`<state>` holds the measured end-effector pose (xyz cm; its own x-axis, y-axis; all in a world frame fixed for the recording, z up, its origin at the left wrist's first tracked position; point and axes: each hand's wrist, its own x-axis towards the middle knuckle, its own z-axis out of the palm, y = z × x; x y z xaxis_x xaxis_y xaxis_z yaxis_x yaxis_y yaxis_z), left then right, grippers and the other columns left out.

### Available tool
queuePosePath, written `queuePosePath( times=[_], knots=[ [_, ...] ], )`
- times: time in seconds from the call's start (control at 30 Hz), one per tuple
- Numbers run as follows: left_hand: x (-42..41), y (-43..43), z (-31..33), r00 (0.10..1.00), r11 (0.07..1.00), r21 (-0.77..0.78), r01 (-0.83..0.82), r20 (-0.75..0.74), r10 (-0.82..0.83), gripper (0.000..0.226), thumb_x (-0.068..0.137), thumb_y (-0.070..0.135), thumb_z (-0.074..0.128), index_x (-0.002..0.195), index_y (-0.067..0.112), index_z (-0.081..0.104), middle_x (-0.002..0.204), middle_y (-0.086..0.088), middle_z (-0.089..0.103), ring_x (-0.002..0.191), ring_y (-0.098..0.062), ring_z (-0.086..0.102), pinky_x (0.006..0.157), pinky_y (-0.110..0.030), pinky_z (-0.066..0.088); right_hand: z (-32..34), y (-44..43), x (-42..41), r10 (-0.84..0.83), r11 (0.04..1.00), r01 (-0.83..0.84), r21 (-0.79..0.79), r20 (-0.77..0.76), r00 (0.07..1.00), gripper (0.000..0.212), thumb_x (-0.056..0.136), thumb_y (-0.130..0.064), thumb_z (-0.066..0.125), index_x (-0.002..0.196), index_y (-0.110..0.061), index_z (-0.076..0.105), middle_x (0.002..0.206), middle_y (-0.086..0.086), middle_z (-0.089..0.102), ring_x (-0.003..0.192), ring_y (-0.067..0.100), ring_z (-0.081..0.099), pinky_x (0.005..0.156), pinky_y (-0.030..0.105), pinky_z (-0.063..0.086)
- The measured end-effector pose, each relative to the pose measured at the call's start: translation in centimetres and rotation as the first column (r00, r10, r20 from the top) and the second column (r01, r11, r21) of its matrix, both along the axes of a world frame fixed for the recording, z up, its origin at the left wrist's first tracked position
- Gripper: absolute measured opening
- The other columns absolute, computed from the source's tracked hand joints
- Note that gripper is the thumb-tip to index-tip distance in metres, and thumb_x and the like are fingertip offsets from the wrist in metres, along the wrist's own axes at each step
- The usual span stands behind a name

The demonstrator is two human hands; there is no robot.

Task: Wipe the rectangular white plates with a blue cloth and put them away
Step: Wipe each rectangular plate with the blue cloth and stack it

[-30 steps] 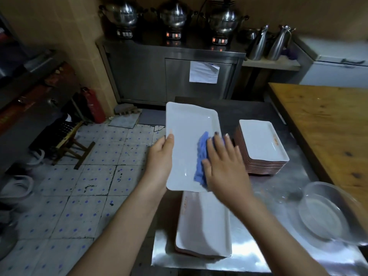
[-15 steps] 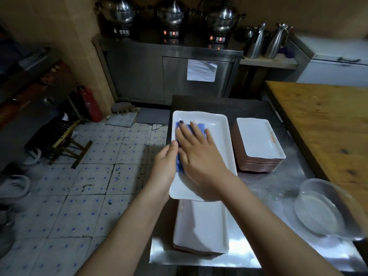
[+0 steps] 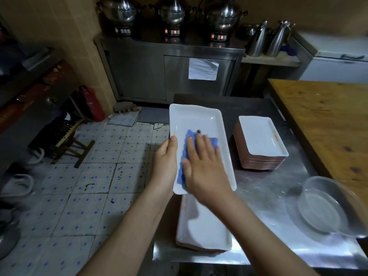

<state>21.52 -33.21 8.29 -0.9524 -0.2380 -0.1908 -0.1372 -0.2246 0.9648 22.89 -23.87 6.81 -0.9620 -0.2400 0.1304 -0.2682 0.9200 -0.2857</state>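
Note:
A long rectangular white plate (image 3: 196,120) is held above the steel table's near left part. My left hand (image 3: 166,158) grips its left edge, thumb on the rim. My right hand (image 3: 203,164) lies flat on the blue cloth (image 3: 182,172) and presses it against the plate's inner face. Beneath the held plate lies a low stack of the same long plates (image 3: 203,226) near the table's front edge. A taller stack of smaller rectangular white plates (image 3: 260,140) stands to the right.
A clear glass bowl (image 3: 322,208) sits on the steel table (image 3: 266,196) at the right. A wooden counter (image 3: 326,120) borders the table's right side. Across the tiled floor (image 3: 95,176) stand a steel cabinet (image 3: 169,74) with pots, a red extinguisher (image 3: 93,102) and a stool (image 3: 67,140).
My right hand slid the cloth from the plate's middle right to its upper left, then back down toward the near part. The plate tilted flatter and shifted slightly right.

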Motion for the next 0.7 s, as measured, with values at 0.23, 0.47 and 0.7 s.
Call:
queuePosePath(
  times=[0.23,0.47,0.7],
  knots=[
    [0.2,-0.9,0.7,0.998,0.998,-0.055,0.045,-0.04,-0.047,0.03,0.099,0.03,0.04,0.081,0.023,0.063,0.066,0.012,0.068,0.057,0.002,0.063,0.052,-0.012,0.049,-0.1,3.5,1.6,0.008,0.979,0.025,0.203,-0.163,0.987,0.06,0.092,-0.037,0.014,0.146,-0.018,0.032,0.153,0.006,0.03,0.142,0.029,0.023,0.113,0.051,0.014],
    [0.8,-0.9,1.0,0.993,0.989,-0.087,0.116,0.0,-0.116,0.028,0.098,0.037,0.042,0.087,0.025,0.066,0.072,0.01,0.072,0.064,-0.005,0.068,0.053,-0.018,0.054,1.6,5.2,-3.9,-0.2,0.976,0.213,0.055,-0.179,0.963,0.059,0.1,-0.039,0.017,0.151,-0.016,-0.001,0.16,0.005,-0.005,0.146,0.022,-0.01,0.113,0.034,-0.013],
    [0.2,-2.4,0.9,0.999,0.996,-0.086,0.014,0.041,-0.01,0.031,0.097,0.037,0.043,0.076,0.026,0.062,0.057,0.016,0.068,0.05,0.0,0.064,0.039,-0.014,0.046,-1.8,3.9,1.6,0.085,0.996,-0.083,0.029,-0.111,0.99,0.061,0.097,-0.039,0.02,0.151,-0.01,0.012,0.159,0.004,0.006,0.144,0.017,-0.013,0.111,0.023,-0.019]
  ],
)
